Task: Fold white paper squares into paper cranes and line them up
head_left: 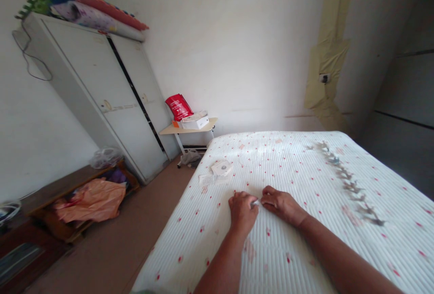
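Observation:
Above the white quilted bed cover (271, 258), my left hand (243, 210) is closed, thumb and fingers pressed together. A small whitish piece (255, 203) with a dark part pokes out of its grip, too small to name. Just to the right, my right hand (283, 204) has its fingers curled in a pinch close to that piece; what they hold, if anything, is hidden. Beyond my left hand lie a white paper packet (222, 167) with a round mark and a printed paper slip (214, 179). Several small, blurred greyish-brown figures (349, 183) form a slanting row on the right.
A small table (166, 129) past the bed's far left corner bears a red bag (178, 107) and a white box (195, 123). A grey cabinet (91, 77) with rolled mats on top stands left. An orange plastic bag (93, 199) rests on low wooden furniture.

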A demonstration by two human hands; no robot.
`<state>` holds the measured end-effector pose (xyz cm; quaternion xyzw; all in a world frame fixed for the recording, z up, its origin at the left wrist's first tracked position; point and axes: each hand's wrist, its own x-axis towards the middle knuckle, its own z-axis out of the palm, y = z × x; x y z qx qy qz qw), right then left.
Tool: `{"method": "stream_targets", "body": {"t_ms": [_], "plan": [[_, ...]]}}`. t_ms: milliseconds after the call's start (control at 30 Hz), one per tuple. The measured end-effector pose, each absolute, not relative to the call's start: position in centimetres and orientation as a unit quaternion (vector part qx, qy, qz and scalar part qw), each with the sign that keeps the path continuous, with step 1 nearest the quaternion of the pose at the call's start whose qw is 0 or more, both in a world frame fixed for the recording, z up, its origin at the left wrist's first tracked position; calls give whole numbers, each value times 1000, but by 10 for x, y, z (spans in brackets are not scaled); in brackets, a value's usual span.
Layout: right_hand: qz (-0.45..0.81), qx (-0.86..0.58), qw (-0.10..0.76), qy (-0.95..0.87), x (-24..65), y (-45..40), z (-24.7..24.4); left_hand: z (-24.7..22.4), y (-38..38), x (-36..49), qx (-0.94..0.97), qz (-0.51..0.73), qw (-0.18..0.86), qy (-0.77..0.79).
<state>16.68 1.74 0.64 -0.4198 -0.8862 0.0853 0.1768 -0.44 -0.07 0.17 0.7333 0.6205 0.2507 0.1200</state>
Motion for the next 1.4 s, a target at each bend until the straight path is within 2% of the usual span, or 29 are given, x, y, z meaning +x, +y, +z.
{"method": "stream_targets", "body": {"t_ms": [1400], "plan": [[128, -461, 196, -856, 161, 17, 7, 6, -3, 1, 734, 231, 95, 631]]}}
